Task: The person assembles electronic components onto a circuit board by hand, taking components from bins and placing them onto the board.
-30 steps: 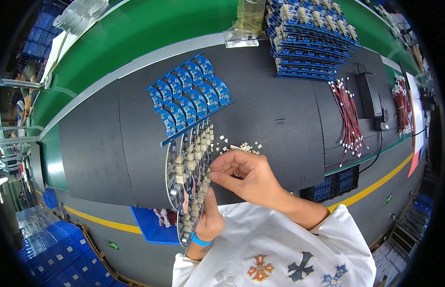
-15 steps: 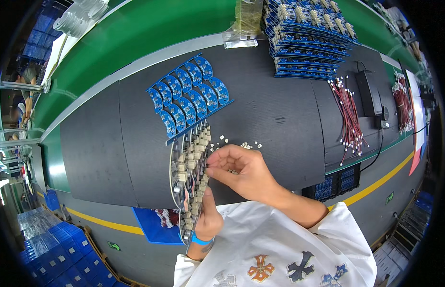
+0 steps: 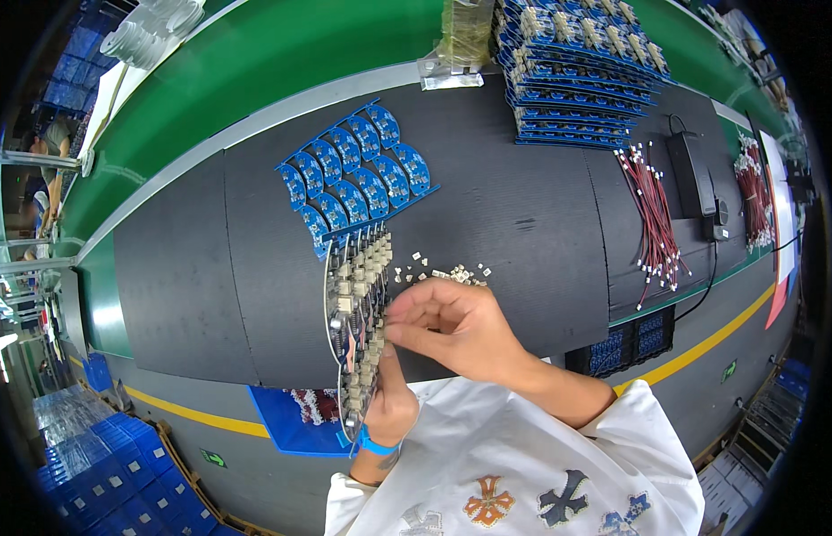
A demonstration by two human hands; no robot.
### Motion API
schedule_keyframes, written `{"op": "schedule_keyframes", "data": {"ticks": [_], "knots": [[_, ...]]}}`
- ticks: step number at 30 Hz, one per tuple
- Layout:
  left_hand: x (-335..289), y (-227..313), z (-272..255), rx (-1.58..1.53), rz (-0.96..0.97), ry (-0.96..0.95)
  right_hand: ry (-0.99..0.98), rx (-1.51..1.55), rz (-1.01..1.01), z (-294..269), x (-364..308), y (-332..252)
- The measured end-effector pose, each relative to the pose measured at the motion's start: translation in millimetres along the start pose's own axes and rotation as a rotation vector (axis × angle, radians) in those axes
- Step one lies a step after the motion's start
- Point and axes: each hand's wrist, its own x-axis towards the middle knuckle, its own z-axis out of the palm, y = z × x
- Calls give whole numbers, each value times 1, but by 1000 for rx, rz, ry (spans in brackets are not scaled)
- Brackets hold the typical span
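Note:
A circuit board panel [image 3: 356,313], crowded with cream-white connectors, stands on edge above the table, seen almost side-on. My left hand [image 3: 392,409] grips it low on its right side, the thumb along the edge and the other fingers mostly hidden behind it. My right hand [image 3: 470,326] reaches in from the right with thumb and forefinger pinched at the panel's connectors; whatever lies between those fingertips is too small to make out. Small loose white connectors [image 3: 456,273] are scattered on the table just beyond my right hand. Behind the upright panel lies a flat blue circuit board panel [image 3: 353,174].
A tall stack of blue board panels [image 3: 572,89] stands at the back right. Bundled red wires [image 3: 650,219] and a black power adapter [image 3: 690,174] lie right of it on the black table mat [image 3: 523,214]. A blue bin [image 3: 291,429] sits below the table's near edge.
The upright panel has shifted slightly right and tilted a little. My right hand's pinch has slid slightly down along it, uncovering more of the loose connectors.

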Motion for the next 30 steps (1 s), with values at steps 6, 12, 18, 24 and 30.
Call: {"op": "schedule_keyframes", "data": {"ticks": [6, 12, 18, 24, 30], "knots": [[0, 0, -1, 106, 31, 1, 1, -24, 98, 2, 1, -5], [-1, -2, -4, 50, -6, -83, 76, -137, 24, -1, 1, -3], [0, -3, 0, 131, 32, 40, 2, -73, 31, 0, 8, 0], [5, -3, 4, -21, -67, 74, 35, -253, -78, -1, 4, 2], [0, -10, 2, 130, 56, 34, -61, 56, -6, 7, 2, -9]]}}
